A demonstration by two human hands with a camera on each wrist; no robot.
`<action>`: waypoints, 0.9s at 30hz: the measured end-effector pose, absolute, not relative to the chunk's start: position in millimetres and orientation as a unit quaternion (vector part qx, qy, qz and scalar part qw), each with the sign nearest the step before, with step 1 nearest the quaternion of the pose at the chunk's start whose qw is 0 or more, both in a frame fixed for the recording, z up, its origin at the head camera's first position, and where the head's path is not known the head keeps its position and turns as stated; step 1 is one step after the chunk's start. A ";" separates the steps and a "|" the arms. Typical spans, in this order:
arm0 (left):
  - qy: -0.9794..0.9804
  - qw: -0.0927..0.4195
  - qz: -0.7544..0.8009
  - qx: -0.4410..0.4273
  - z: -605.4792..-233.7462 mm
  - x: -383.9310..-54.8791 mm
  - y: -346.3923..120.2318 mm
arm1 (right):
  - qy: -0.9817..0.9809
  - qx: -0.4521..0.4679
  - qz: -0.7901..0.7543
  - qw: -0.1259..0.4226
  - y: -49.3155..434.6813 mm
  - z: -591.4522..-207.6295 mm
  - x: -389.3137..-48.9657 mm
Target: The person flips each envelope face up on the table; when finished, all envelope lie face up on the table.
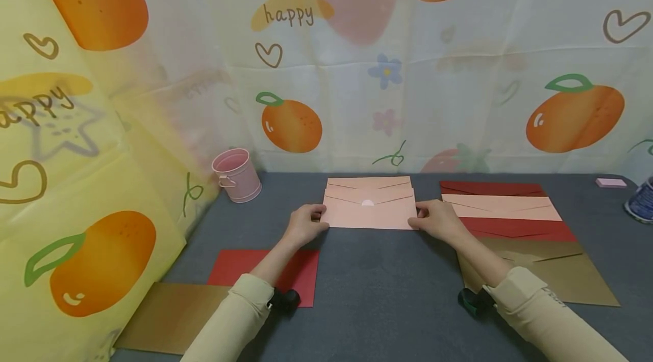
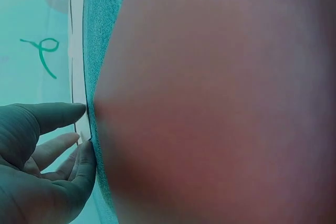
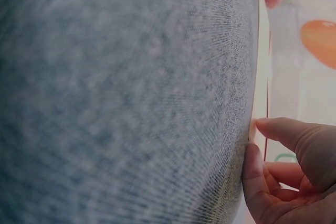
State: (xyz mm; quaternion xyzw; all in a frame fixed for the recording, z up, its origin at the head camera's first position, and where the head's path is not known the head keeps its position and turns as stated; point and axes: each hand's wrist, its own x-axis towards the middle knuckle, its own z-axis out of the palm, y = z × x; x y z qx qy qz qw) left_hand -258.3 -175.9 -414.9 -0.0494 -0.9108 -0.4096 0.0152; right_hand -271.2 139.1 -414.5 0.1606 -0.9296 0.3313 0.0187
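A light pink envelope (image 1: 367, 216) with a pale half-round sticker at its flap lies near the back of the table. It overlaps a second pink envelope (image 1: 368, 182), whose top strip shows behind it. My left hand (image 1: 305, 225) pinches the front envelope's left edge near the lower corner. At the opposite edge, my right hand (image 1: 437, 219) pinches the lower right corner between thumb and finger. In the right wrist view the thumb (image 3: 283, 129) lies on the envelope's face. The left wrist view has the left fingers (image 2: 86, 169) right at the envelope's edge.
Right of the hands lie overlapping envelopes: dark red (image 1: 515, 229), pink (image 1: 502, 208) and brown (image 1: 576, 280). A red envelope (image 1: 240, 265) and a brown one (image 1: 168, 316) lie at front left. A pink bucket (image 1: 240, 181) stands back left; a pink block (image 1: 610, 183) lies far right.
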 end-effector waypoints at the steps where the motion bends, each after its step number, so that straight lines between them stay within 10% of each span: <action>1: -0.912 0.017 -0.408 -0.051 -414.6 -258.1 -175.7 | -0.930 0.164 0.328 0.020 139.1 -415.0 -271.4; 27: -0.921 0.023 -0.384 -0.065 -412.3 -253.6 -174.6 | -0.927 0.212 0.306 0.040 136.1 -414.1 -269.0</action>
